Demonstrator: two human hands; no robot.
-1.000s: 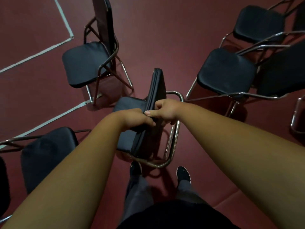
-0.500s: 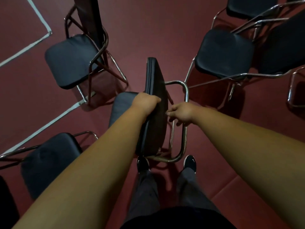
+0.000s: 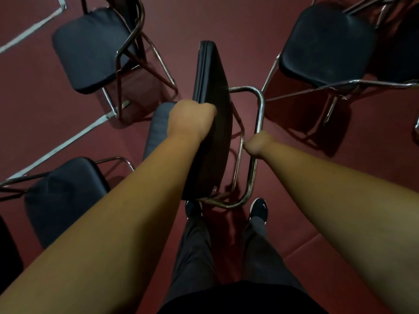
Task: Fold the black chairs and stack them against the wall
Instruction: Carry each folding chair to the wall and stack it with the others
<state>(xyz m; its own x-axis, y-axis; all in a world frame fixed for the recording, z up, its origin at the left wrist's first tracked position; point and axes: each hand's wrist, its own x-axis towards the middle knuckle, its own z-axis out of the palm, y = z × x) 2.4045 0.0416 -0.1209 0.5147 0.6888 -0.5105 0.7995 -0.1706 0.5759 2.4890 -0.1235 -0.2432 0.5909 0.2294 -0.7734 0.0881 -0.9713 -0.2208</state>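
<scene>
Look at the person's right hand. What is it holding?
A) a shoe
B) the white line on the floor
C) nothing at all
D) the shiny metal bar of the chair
D: the right hand is curled round the chrome frame tube, while the left hand grips the black backrest.

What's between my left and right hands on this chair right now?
In the head view, the black backrest that the left hand grips and one thin chrome tube, with red floor showing through; the right hand holds the outer chrome frame.
</scene>
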